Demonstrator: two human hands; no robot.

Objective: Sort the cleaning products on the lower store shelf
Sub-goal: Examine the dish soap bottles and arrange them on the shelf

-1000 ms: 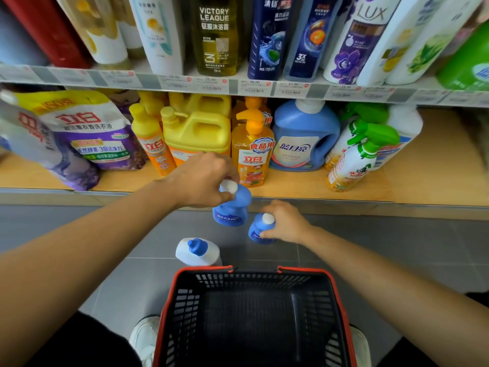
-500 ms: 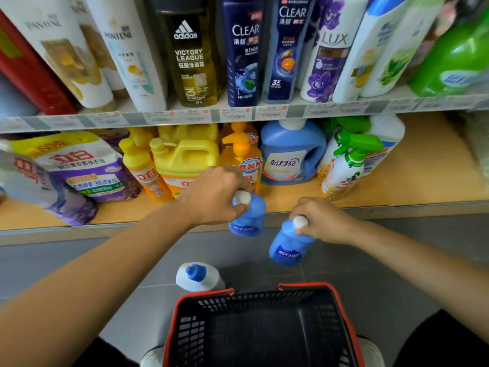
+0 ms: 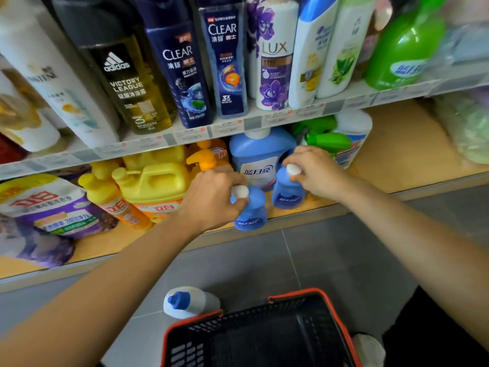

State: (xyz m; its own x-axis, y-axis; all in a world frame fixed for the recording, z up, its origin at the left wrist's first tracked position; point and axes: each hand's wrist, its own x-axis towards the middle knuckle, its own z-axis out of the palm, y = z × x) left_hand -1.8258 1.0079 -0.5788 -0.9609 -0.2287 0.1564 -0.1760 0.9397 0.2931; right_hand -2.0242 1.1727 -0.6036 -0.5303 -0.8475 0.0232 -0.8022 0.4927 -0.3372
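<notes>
The left hand [image 3: 211, 200] curls round the neck of 1 white-capped blue bottle [image 3: 250, 214] at the front edge of the lower shelf [image 3: 402, 160]. The right hand [image 3: 315, 173] grips the cap end of a 2nd blue bottle [image 3: 288, 196], just in front of the large blue detergent jug [image 3: 258, 157]. Whether either bottle rests on the wood is unclear. A white blue-capped bottle [image 3: 191, 304] stands on the floor beside the red-rimmed basket [image 3: 264, 340].

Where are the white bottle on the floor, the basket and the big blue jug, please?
white bottle [image 3: 204, 301]: head view, white shoulder.
basket [image 3: 251, 324]: head view, far mesh wall.
big blue jug [image 3: 250, 152]: head view, blue shoulder.
</notes>
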